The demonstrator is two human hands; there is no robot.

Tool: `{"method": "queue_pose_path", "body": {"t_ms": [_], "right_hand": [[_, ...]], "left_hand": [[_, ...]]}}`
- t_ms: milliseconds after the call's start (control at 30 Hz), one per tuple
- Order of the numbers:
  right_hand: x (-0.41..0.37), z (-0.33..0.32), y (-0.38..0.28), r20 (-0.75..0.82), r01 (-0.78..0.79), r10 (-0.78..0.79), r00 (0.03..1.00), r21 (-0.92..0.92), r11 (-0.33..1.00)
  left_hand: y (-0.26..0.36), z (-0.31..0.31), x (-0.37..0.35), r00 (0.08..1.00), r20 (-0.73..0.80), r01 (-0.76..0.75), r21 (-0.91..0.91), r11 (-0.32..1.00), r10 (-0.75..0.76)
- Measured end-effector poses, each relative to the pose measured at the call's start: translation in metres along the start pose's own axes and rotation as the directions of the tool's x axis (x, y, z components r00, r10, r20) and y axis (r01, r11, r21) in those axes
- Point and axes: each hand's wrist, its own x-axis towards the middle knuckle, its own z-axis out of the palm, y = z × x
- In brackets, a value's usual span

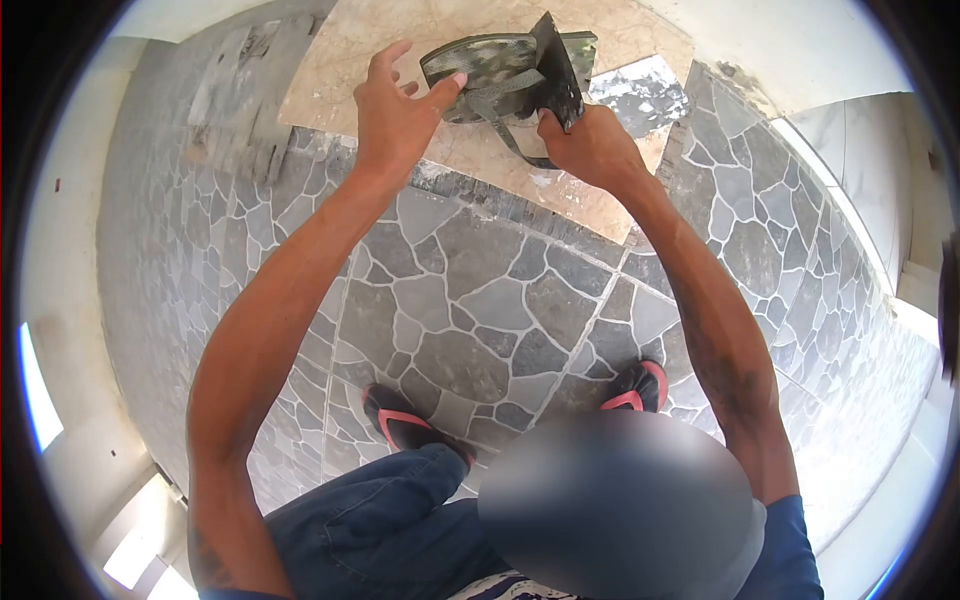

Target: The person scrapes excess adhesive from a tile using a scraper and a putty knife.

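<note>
A camouflage-patterned bag [480, 62] with a dark strap is at the top centre, above a beige marble-look board. My left hand [395, 110] is at its left side, thumb touching the bag's edge and the other fingers spread apart. On the right, my right hand [590, 145] is closed on a dark flat piece [560, 70] that stands upright against the bag. The dark strap loops down between my two hands. What lies behind the dark piece is hidden.
Under the bag lies the beige board [330, 75] with a white-and-grey speckled patch [640, 95] at its right. A worn grey board [235, 100] lies at the left. My sandalled feet [410, 425] stand on the stone-patterned floor [460, 280]. Pale walls curve around.
</note>
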Motion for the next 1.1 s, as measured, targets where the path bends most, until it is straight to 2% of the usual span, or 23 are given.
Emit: {"method": "queue_pose_path", "body": {"t_ms": [67, 100, 167, 267, 367, 467, 533, 567, 667, 767, 867, 967, 1000, 1100], "right_hand": [[0.001, 0.002, 0.005, -0.037, 0.005, -0.005, 0.999, -0.003, 1.000], [0.000, 0.001, 0.004, -0.021, -0.008, 0.008, 1.000, -0.022, 1.000], [0.002, -0.001, -0.001, 0.010, -0.030, 0.030, 0.999, -0.058, 0.998], [0.006, -0.004, 0.007, 0.023, -0.018, 0.020, 1.000, -0.089, 0.996], [0.003, -0.011, 0.008, 0.039, -0.013, 0.018, 0.999, -0.109, 0.994], [0.001, -0.005, 0.023, -0.013, 0.116, -0.117, 0.993, -0.065, 0.991], [-0.004, -0.005, 0.024, 0.033, 0.056, -0.055, 0.998, -0.012, 0.998], [-0.007, -0.005, 0.025, 0.058, 0.021, -0.022, 0.998, 0.015, 1.000], [-0.009, 0.004, 0.035, 0.038, 0.018, -0.019, 0.999, 0.028, 0.999], [-0.017, 0.003, 0.030, 0.109, -0.065, 0.054, 0.993, 0.103, 0.993], [-0.018, 0.005, 0.030, 0.020, 0.013, -0.014, 1.000, 0.041, 0.999], [-0.018, 0.003, 0.032, 0.024, 0.039, -0.038, 0.999, -0.027, 0.999], [-0.018, 0.004, 0.032, 0.013, 0.042, -0.042, 0.999, -0.022, 0.999], [-0.011, 0.010, 0.034, -0.038, 0.067, -0.067, 0.997, -0.004, 0.998]], "left_hand": [[-0.001, 0.001, 0.000, 0.965, -0.062, 0.260, 0.117, 0.959, -0.254], [0.006, 0.002, 0.000, 0.918, 0.047, 0.395, 0.001, 0.919, -0.395], [0.026, 0.004, -0.001, 0.748, 0.299, 0.653, -0.175, 0.737, -0.592], [0.018, 0.015, 0.004, 0.768, 0.321, 0.629, -0.208, 0.749, -0.555], [0.001, 0.026, 0.006, 0.855, 0.315, 0.502, -0.296, 0.813, -0.413], [0.018, 0.026, -0.017, 0.875, 0.266, 0.438, -0.082, 0.895, -0.404], [-0.003, 0.022, -0.019, 0.969, 0.216, 0.107, 0.082, 0.991, -0.122], [-0.017, 0.020, -0.020, 0.977, 0.213, -0.064, 0.166, 0.984, 0.027], [-0.029, 0.010, -0.017, 0.943, 0.301, -0.202, 0.186, 0.962, 0.140], [-0.003, 0.012, -0.019, 0.915, 0.400, -0.154, 0.220, 0.963, 0.055], [0.008, 0.025, -0.012, 0.892, 0.408, -0.260, 0.108, 0.960, 0.195], [0.012, 0.020, -0.003, 0.875, 0.483, -0.174, 0.236, 0.956, 0.040], [0.009, 0.020, -0.003, 0.868, 0.475, -0.269, 0.202, 0.942, 0.145], [0.004, 0.019, 0.003, 0.838, 0.531, -0.268, 0.195, 0.943, 0.128]]}}
